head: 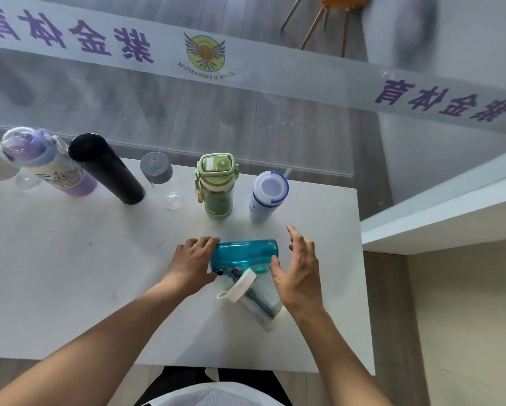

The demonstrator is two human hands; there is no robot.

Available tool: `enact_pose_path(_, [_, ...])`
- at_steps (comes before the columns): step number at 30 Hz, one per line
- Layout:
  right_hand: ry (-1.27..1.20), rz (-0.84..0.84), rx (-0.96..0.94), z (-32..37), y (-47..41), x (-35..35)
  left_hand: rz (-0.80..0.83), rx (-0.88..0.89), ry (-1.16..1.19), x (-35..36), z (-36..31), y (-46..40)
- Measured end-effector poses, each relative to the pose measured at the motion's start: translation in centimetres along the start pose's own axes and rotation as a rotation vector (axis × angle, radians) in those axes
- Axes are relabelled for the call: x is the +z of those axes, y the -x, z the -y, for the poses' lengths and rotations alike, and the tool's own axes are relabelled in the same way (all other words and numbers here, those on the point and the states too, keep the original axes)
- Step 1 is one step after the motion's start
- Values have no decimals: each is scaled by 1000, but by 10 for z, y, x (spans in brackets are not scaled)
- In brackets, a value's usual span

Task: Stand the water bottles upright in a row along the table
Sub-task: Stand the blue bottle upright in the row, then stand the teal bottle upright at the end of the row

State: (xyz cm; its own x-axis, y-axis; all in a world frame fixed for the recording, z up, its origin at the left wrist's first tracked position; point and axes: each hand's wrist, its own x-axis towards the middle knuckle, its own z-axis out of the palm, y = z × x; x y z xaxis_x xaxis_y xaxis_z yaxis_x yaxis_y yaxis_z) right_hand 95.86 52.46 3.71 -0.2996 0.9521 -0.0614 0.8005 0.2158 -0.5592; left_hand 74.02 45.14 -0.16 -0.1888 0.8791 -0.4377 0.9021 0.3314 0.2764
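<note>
Now L hand (193,260) on teal bottle (244,254), R hand (300,269) spread

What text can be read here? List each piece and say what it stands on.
"ZIJIN GYMNASIUM": under the round winged emblem on the frosted band across the glass wall, seen upside down.
"紫金体育": large purple characters on the same band, upside down, repeated at right.
Print on the purple cartoon bottle: too blurred to read.

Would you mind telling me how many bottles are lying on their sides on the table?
2: the teal bottle between both hands, and the clear white-lidded bottle just nearer the person.
</note>
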Motion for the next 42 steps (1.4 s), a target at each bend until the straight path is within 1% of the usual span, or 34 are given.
enact_pose_path(4, [2,14,19,-2,6,-1,-19,16,58,0,1,-3])
enact_pose_path(9, [-12,58,20,4,6,-5,-180,57,53,-13,-3,-2])
enact_pose_path(11, [-8,76,7,6,6,-2,-217,76,78,-21,-8,1])
enact_pose_path(15, [-9,127,8,11,9,4,-230,123,193,-37,-25,10])
enact_pose_path(18, [0,151,-15,13,10,7,-245,202,274,-43,-40,13])
enact_pose_path(24, [7,191,-37,13,6,6,-274,357,354,-43,-67,12])
enact_pose_path(29, [-24,143,-38,2,0,6,-303,372,432,-40,-80,8])
enact_pose_path(32, [-72,118,-62,-1,-2,2,-278,391,449,-44,-85,11])
enact_pose_path(35, [-85,98,-64,-1,-6,-3,-262,396,431,-47,-89,11])
enact_pose_path(39, [-105,48,25,-9,-16,-12,-354,414,273,-53,-87,5])
enact_pose_path(42, [-118,-11,81,-25,-24,-25,-407,377,163,-60,-86,-3])
